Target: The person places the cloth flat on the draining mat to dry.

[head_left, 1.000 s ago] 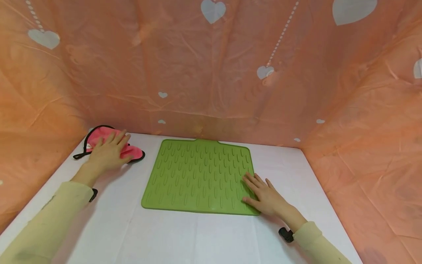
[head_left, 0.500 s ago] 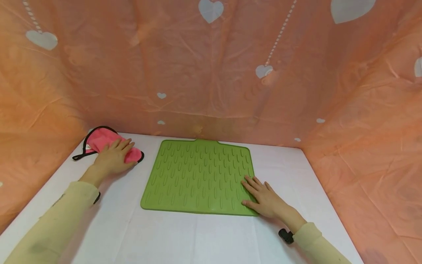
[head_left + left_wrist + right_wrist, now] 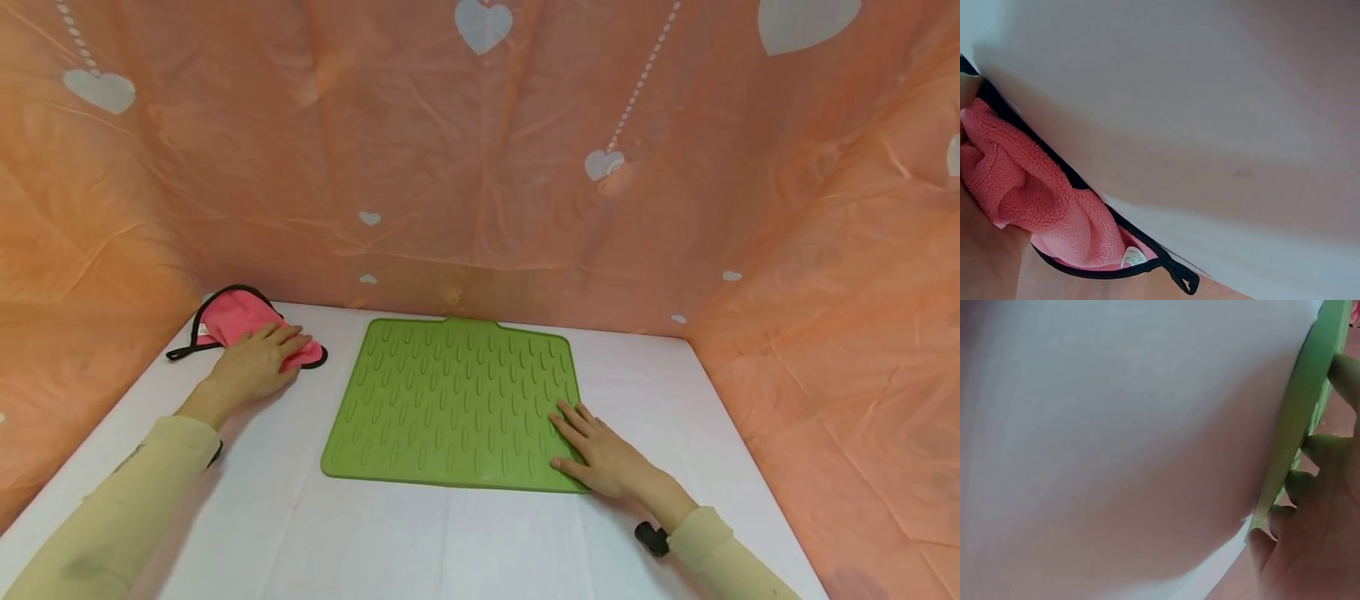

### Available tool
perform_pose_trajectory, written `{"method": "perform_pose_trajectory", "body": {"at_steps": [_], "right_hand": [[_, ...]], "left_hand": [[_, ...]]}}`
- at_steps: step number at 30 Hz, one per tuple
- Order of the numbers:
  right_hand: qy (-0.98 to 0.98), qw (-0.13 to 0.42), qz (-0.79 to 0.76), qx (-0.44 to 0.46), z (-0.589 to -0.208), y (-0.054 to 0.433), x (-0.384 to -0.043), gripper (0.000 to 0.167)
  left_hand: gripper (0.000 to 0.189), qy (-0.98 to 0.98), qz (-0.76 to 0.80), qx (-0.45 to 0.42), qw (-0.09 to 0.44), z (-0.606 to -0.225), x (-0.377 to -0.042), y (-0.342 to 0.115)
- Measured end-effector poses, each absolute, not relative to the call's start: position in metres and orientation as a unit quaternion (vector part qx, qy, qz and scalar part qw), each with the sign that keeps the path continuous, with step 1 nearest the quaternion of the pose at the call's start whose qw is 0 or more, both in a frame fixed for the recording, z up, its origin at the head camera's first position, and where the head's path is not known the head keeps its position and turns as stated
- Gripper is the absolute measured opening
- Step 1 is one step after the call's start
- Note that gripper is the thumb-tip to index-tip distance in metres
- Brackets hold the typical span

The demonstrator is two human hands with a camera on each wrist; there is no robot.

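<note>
A pink terry cloth (image 3: 236, 312) with black edging and a hanging loop lies at the far left of the white table. My left hand (image 3: 251, 365) is over its near part, and in the left wrist view the fabric (image 3: 1029, 181) bunches up between thumb and palm. A green ridged drying mat (image 3: 450, 400) lies flat in the middle, its tab toward the back wall. On the mat's right edge rests my right hand (image 3: 606, 457), fingers spread. The right wrist view shows those fingertips along the mat's raised rim (image 3: 1282, 431).
Orange sheeting (image 3: 480, 208) with white hearts walls in the table (image 3: 450, 542) at the back and both sides. The cloth's loop (image 3: 180, 354) reaches close to the left table edge. A small white label (image 3: 1133, 257) sits near the loop.
My left hand has slid slightly toward me and right over the cloth, and its fingers have drawn in, uncovering more of the far part. The right hand and the mat stay nearly still.
</note>
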State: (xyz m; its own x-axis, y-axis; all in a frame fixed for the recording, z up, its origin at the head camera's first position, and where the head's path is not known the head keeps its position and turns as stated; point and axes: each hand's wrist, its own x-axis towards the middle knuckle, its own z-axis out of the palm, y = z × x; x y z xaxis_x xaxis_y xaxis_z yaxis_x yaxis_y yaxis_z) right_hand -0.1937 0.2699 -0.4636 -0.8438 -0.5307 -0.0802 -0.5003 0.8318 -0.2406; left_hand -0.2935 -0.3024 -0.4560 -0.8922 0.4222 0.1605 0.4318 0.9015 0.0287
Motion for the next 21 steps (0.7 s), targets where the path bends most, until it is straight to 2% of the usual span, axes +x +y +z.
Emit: {"method": "perform_pose_trajectory", "body": {"at_steps": [4,13,21], "right_hand": [[0.954,0.073,-0.103,-0.273,-0.4635,0.2695,-0.1934,0.074],[0.952,0.077,-0.108,-0.275,-0.4653,0.2707,-0.1941,0.074],[0.950,0.076,-0.109,-0.282,-0.4649,0.2702,-0.1946,0.073]], "left_hand": [[0.046,-0.964,-0.031,-0.241,0.107,-0.4580,-0.2923,-0.3046],[0.034,-0.924,-0.059,-0.309,0.216,-0.4656,-0.2989,-0.3101],[0.034,-0.922,-0.103,-0.294,0.231,-0.4620,-0.2970,-0.3102]]}}
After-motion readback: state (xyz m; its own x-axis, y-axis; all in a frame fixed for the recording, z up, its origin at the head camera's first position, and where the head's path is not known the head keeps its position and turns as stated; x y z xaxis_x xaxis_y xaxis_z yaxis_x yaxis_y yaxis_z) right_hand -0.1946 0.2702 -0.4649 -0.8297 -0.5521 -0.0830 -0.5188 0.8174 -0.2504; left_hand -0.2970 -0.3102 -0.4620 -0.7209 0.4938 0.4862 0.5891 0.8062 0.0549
